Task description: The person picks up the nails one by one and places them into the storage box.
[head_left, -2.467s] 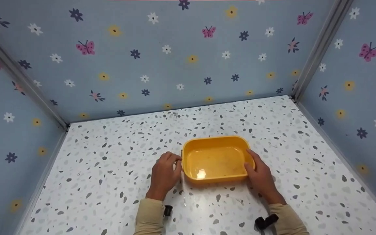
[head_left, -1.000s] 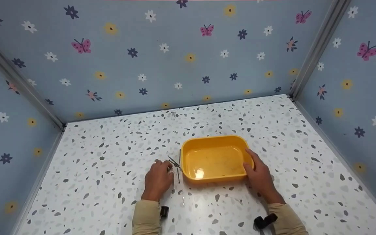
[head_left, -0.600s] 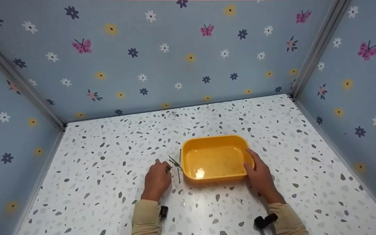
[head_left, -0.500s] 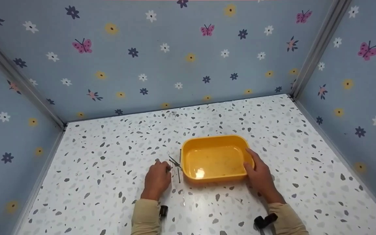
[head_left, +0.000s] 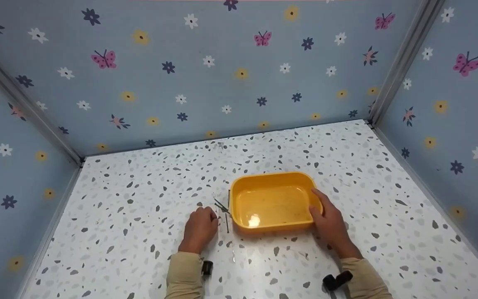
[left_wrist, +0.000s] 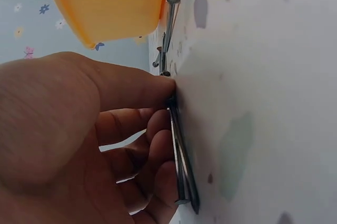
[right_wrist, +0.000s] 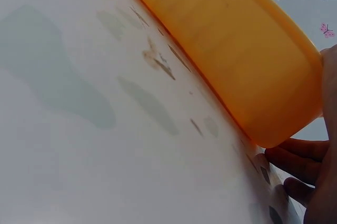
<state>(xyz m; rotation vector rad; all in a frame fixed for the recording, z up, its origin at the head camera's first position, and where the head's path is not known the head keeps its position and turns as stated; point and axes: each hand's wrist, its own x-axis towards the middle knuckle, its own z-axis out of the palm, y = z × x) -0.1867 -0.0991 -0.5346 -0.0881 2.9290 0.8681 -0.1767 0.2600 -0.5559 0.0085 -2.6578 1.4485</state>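
Several loose nails (left_wrist: pixel 170 19) are found on the speckled table (head_left: pixel 139 207), in the narrow strip between the left end of the yellow container (head_left: pixel 278 203) and the left hand (head_left: pixel 199 228), much the nearer hand; some are aligned front to back, others slanted. Two more nails (left_wrist: pixel 182 150) are pinched by the left thumb and curled fingers, close to the tabletop. The container's long axis is set side to side, its right end gripped by the right hand (head_left: pixel 330 222).
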